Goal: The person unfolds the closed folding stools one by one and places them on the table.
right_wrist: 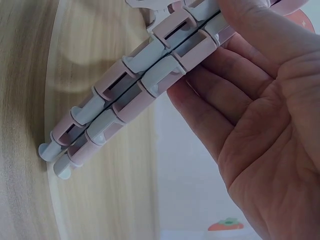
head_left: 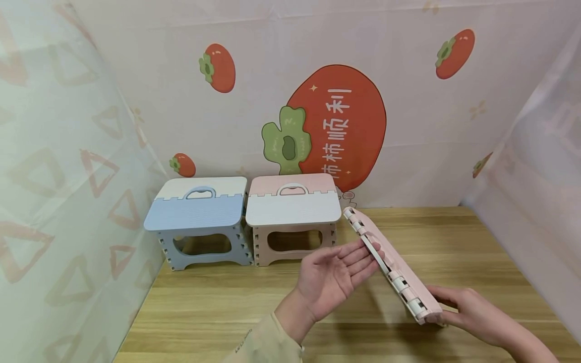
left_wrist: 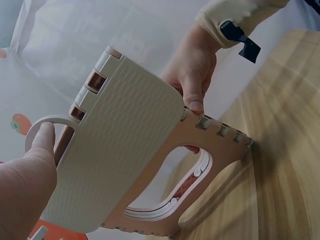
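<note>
A folded pink-and-white step stool (head_left: 399, 262) stands on edge on the wooden table, its hinged top edge facing up. My right hand (head_left: 472, 310) grips its near end; in the left wrist view the thumb (left_wrist: 192, 95) lies on one side of the leg joint. With palm up, my left hand (head_left: 333, 280) has its nearly straight fingers slipped under the stool's white handle strip. The left wrist view shows the curved handle (left_wrist: 45, 122) passing over a finger of that hand. The folded leg panel (left_wrist: 200, 155) has an oval cut-out.
Two unfolded stools stand side by side at the back left, one blue and white (head_left: 195, 214), the other pink and white (head_left: 292, 206). Printed fabric (head_left: 408, 166) with persimmon pictures hangs behind the table (head_left: 218, 312) and along both sides.
</note>
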Demonstrator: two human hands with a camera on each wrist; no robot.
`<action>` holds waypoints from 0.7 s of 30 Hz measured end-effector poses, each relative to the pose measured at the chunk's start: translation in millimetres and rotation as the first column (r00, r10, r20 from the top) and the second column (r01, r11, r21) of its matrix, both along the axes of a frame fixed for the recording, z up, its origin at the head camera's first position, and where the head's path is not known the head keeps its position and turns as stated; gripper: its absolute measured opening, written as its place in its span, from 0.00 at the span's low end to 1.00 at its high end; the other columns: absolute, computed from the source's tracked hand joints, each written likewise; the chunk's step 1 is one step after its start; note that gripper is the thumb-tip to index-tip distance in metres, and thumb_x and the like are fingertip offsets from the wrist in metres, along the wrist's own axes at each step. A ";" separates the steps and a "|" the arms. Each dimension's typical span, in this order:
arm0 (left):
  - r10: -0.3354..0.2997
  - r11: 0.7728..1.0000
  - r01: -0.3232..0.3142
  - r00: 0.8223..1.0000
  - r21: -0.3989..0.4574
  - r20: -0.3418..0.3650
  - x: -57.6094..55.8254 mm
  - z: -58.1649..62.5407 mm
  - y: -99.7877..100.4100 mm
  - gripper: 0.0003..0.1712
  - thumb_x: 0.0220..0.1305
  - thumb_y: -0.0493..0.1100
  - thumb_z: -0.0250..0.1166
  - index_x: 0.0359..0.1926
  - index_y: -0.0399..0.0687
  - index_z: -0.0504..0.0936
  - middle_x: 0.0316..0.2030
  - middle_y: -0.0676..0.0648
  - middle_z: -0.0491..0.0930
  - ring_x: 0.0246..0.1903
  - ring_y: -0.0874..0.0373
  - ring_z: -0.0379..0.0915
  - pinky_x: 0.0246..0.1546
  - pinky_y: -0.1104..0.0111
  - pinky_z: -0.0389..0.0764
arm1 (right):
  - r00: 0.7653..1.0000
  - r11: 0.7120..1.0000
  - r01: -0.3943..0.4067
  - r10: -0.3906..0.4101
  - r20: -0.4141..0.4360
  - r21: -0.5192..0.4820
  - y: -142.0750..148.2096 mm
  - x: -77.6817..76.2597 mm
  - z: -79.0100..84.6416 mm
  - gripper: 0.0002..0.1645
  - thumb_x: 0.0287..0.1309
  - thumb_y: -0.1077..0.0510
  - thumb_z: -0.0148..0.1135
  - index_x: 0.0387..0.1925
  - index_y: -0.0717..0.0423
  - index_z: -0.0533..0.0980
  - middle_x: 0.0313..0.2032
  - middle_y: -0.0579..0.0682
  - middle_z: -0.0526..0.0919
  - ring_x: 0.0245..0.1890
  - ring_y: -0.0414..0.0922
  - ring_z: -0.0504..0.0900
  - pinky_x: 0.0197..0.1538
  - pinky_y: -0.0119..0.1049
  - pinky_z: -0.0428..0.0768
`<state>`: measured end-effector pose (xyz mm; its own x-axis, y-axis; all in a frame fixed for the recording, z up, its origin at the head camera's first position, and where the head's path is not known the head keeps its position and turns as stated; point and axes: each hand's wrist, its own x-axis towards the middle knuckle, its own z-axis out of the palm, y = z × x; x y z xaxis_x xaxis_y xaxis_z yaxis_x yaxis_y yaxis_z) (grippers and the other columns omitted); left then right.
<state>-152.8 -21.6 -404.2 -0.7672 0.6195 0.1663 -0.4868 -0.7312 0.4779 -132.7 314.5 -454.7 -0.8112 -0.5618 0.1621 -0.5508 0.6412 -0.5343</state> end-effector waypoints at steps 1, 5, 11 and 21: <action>0.000 1.000 0.000 1.000 -0.001 0.002 -0.3 0.7 0.1 0.36 0.74 0.43 0.41 0.75 0.23 0.55 0.74 0.27 0.57 0.75 0.39 0.57 0.75 0.56 0.61 | 1.000 1.000 -0.004 0.004 0.002 -0.004 0.3 -0.3 -0.4 0.31 0.56 0.54 0.76 0.62 0.51 0.80 0.54 0.41 0.85 0.55 0.29 0.78 0.48 0.20 0.79; 0.000 1.000 0.000 1.000 -0.009 0.008 -1.6 2.8 0.5 0.36 0.74 0.43 0.42 0.75 0.24 0.55 0.74 0.27 0.58 0.74 0.39 0.57 0.75 0.56 0.62 | 1.000 1.000 0.003 -0.003 0.015 -0.015 0.4 -0.4 -0.3 0.30 0.56 0.54 0.76 0.61 0.52 0.80 0.53 0.40 0.85 0.55 0.29 0.78 0.47 0.19 0.78; -0.006 1.000 0.006 1.000 -0.016 0.003 -3.6 5.6 1.4 0.36 0.73 0.43 0.42 0.75 0.25 0.55 0.74 0.27 0.57 0.75 0.39 0.56 0.75 0.57 0.62 | 1.000 1.000 0.002 -0.002 -0.011 -0.010 -0.3 -0.2 0.6 0.29 0.55 0.54 0.76 0.59 0.52 0.81 0.51 0.40 0.86 0.53 0.29 0.80 0.46 0.20 0.79; -0.020 1.000 0.020 1.000 -0.011 0.019 -5.6 9.2 2.2 0.36 0.74 0.43 0.42 0.76 0.26 0.53 0.75 0.29 0.56 0.76 0.40 0.54 0.75 0.58 0.61 | 0.999 0.999 -0.020 0.021 0.044 -0.039 0.6 -1.5 -0.7 0.30 0.58 0.56 0.73 0.62 0.60 0.79 0.52 0.50 0.87 0.54 0.29 0.78 0.46 0.23 0.80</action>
<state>-158.5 -19.5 -395.0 -0.7576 0.6365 0.1448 -0.5102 -0.7157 0.4769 -134.3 315.1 -455.4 -0.8064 -0.5725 0.1481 -0.5390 0.6084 -0.5825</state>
